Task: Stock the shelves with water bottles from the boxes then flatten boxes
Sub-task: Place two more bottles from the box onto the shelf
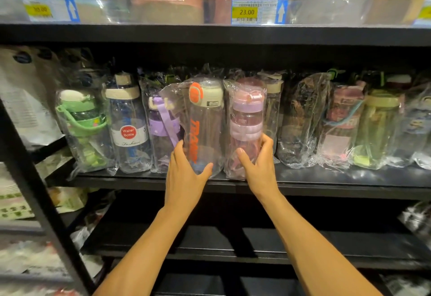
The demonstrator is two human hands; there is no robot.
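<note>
The clear bottle and the pink bottle are stood upright, caps up, side by side at the shelf front, each gripped low by fingers curled round it, left hand and right hand reached forward.

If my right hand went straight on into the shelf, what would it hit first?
The right hand grips the wrapped pink bottle; pushed straight on, that would likely meet the cream-lidded bottle just behind it, though depth is unclear.
</note>
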